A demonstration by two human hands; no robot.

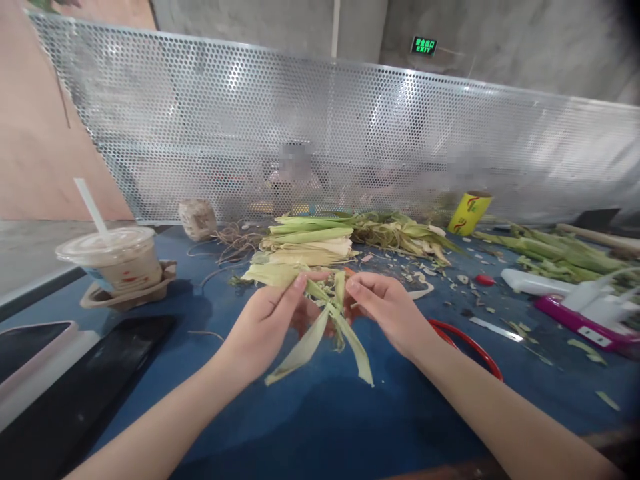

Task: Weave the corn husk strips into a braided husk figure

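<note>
Both hands hold a small bundle of pale green corn husk strips (pixel 311 347) above the blue table. My left hand (pixel 267 327) pinches it from the left, thumb on top, with one wider husk strip jutting out leftward. On the other side my right hand (pixel 385 310) has thumb and forefinger closed at an upright strip of the same bundle. Two strips cross at the middle and hang down toward me. The curled lower fingers are partly hidden behind the husks. Just beyond lies a stack of flattened corn husks (pixel 310 240).
A lidded drink cup (pixel 117 260) stands at left beside a black tablet (pixel 95 393). Twine (pixel 240 240) lies at the back. On the right are a craft blade (pixel 496 329), red-handled scissors (pixel 470 347), a purple power strip (pixel 580 323) and more husks (pixel 555 257). A perforated metal screen (pixel 325 127) closes the back.
</note>
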